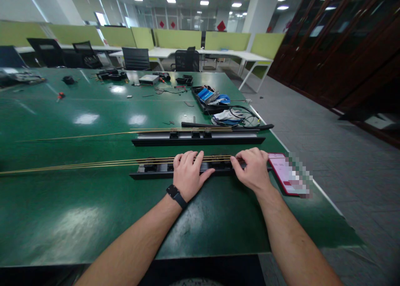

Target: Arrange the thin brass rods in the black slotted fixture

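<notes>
A black metal rail (150, 176) lies crosswise on the green table in front of me, with dark blocks set along its channel. Several long, thin brass-coloured rods (109, 164) run over it and stick out far past its left end. My left hand (188, 175) rests on the rods and rail near the middle, palm down, fingers laid forward and thumb apart. At the rail's right part, my right hand (253, 169) has thumb and forefinger curled together at the rods' right ends. What sits between those fingertips is mostly hidden.
Behind lies a second black rail (200, 141) with more brass-coloured rods (103, 135) over it. A red-edged phone (286, 175) lies right of my right hand. Farther back are a glove (229, 117), a black tray (206, 107) of blue items and a small white box (149, 79).
</notes>
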{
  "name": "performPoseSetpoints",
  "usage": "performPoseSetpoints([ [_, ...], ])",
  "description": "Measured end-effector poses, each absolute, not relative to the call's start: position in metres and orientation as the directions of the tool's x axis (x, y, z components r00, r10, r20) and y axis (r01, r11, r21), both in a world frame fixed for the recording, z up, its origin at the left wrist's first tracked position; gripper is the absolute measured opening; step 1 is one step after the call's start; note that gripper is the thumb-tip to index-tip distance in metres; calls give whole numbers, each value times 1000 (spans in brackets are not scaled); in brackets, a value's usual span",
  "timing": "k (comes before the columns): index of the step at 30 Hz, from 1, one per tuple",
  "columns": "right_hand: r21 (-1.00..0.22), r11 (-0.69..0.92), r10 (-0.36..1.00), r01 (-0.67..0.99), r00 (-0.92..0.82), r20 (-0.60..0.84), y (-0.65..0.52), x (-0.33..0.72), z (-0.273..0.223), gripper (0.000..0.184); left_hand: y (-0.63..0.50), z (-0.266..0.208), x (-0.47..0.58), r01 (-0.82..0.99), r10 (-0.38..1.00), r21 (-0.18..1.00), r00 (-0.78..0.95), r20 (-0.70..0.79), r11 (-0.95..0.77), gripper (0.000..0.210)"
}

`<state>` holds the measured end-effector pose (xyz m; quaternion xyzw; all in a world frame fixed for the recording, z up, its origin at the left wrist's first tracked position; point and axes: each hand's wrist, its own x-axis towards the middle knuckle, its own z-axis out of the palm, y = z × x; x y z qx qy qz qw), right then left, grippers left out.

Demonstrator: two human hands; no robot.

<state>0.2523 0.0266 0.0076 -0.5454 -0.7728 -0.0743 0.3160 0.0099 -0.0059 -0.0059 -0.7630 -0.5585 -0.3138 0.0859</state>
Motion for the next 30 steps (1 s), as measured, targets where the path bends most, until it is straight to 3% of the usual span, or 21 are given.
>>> performPoseSetpoints([
  [17,-208,342,804,916,-170,570,31,258,6,34,-6,-6,9,906,800,221,180,573,-362,56],
  [30,-238,403,794,884,-208,571,27,248,8,31,-6,-5,10,908,801,224,171,573,-353,56],
])
